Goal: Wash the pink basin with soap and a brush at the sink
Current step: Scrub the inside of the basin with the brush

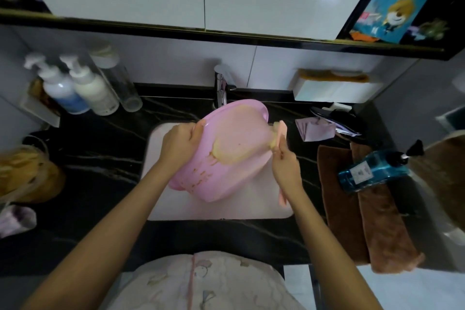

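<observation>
The pink basin (201, 173) is held tilted over the white sink (266, 204), its underside turned toward me and coated with yellowish soap foam that drips down its side. My left hand (180, 145) grips the basin's rim on the left. My right hand (285, 167) holds a pink brush (355, 133) by its handle; the brush head presses against the basin's right edge. The handle's lower end sticks out below my wrist.
A chrome tap (221, 88) stands behind the sink. Pump bottles (83, 88) sit at the back left of the black counter (100, 158). A blue soap bottle (372, 170) lies on brown towels (362, 214) to the right. A white holder (334, 89) hangs on the wall.
</observation>
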Available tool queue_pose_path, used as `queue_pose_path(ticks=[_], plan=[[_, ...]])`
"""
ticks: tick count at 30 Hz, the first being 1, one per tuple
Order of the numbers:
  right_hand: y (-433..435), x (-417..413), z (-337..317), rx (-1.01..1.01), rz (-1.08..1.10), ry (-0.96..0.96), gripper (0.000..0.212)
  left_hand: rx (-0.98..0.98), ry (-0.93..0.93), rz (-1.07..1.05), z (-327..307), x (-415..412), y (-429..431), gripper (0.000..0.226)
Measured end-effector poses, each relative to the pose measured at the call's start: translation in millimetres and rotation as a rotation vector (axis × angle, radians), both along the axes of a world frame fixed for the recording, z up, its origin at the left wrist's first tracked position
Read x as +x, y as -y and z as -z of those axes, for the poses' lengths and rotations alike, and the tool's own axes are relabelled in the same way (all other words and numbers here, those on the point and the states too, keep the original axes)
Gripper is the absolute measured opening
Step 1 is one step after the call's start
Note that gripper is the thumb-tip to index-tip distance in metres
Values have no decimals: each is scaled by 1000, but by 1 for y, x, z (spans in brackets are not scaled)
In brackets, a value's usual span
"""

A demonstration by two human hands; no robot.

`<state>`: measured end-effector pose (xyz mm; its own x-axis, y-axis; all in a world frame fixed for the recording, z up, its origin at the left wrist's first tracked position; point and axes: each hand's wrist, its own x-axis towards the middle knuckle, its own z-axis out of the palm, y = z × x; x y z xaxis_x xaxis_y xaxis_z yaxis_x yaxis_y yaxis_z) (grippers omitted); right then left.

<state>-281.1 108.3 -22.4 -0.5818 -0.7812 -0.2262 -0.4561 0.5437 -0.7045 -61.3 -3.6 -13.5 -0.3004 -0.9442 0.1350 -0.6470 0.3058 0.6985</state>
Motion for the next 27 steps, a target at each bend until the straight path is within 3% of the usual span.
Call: queue_pose_path(ticks=[5,7,10,17,22,25,27], plan=[[-43,47,-15,-141,-318,-142,53,-14,-11,-9,2,6,2,45],[-34,31,-11,-97,-282,-176,53,-2,-11,3,2,3,1,45],[-8,5,-17,-3,-122,-81,47,32,2,-7,1,3,2,48],[-20,58,-58,173,-706,-595,62,129,-14,54,-2,-6,1,48],[-10,55,-59,155,-691,-619,62,220,-175,141,1,18,3,36],[-8,50,-61,140,-626,-619,60,222,-206,19,35,45,-12,39],[-6,44,-63,119,-608,-602,57,372,-218,-18,60,61,-28,31]])
